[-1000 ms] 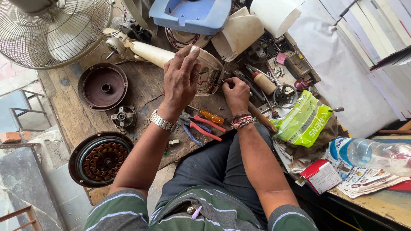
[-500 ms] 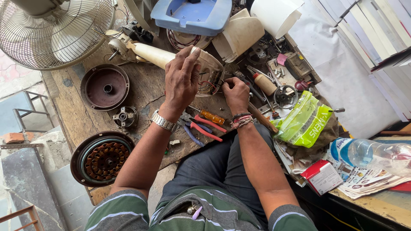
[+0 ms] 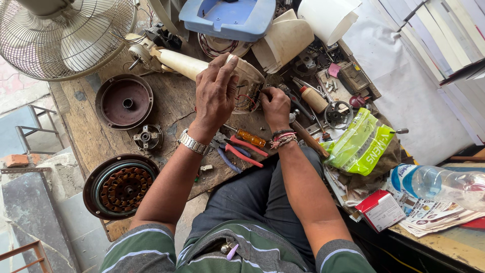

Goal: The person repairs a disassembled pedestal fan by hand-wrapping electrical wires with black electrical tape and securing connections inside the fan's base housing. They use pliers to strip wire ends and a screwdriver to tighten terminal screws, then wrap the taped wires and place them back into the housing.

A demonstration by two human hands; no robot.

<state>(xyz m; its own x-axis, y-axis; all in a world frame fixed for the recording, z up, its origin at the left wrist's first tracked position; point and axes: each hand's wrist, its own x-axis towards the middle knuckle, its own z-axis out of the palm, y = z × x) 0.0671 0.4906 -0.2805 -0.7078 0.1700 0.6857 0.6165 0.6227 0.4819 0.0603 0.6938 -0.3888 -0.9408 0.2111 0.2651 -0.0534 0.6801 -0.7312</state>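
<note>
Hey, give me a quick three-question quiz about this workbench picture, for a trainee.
1. True or false: the left hand rests on top of the cream fan housing.
2. Which tool lies nearest the left wrist? A pliers B hammer C saw
3. What stands on the bench at far left, behind the dark round cover?

Key: 1 true. 2 A. 3 a fan. The right hand works at the housing's open end; whether it holds a tool cannot be told.
</note>
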